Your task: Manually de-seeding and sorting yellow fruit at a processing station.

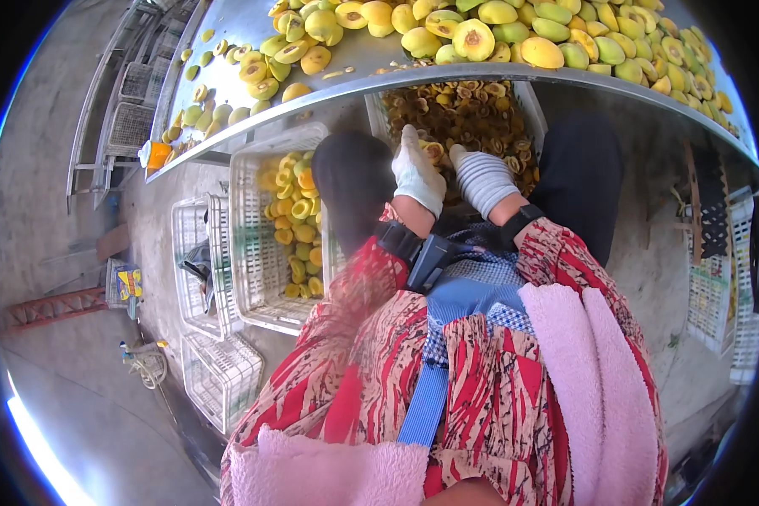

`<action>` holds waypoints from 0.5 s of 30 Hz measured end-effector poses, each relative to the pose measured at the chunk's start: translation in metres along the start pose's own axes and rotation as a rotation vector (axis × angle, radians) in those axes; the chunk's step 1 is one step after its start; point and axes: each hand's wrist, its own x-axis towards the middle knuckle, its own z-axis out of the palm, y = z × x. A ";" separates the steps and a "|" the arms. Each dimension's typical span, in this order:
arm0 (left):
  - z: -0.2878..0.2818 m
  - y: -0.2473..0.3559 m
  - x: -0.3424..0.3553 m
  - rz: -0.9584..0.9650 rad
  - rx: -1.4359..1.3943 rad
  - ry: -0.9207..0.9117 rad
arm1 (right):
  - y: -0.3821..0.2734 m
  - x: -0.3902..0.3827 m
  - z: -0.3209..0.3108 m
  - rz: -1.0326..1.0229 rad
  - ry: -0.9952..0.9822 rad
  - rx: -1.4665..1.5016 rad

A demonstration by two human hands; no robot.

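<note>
My left hand, in a white glove, is closed at the near edge of a crate between my knees. A yellow peach half with a reddish middle shows at its fingers, and the hand appears to grip it. Close by on the right is my right hand, in a grey-and-white striped glove. Its fingers curl over, and whatever they hold is hidden. Below both hands the crate is filled with brownish peach pits and cut pieces.
A metal table ahead bears many yellow-green peach halves and an orange container at its left corner. Left of my knee stands a white crate of peach halves. More crates stand farther left and at the right.
</note>
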 end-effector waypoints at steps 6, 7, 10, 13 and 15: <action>-0.020 0.024 -0.015 0.471 0.486 0.038 | -0.007 -0.004 0.000 0.106 0.116 0.388; -0.030 0.047 -0.025 0.902 0.967 -0.034 | 0.001 -0.008 -0.006 0.097 0.127 0.382; -0.040 0.140 -0.043 0.842 0.748 0.308 | 0.013 -0.024 -0.010 0.116 -0.153 0.299; -0.071 0.189 -0.011 1.047 1.639 0.561 | 0.008 -0.015 -0.005 0.084 -0.108 0.329; -0.024 0.189 0.009 1.180 1.570 0.232 | 0.006 -0.006 -0.002 0.087 -0.031 0.459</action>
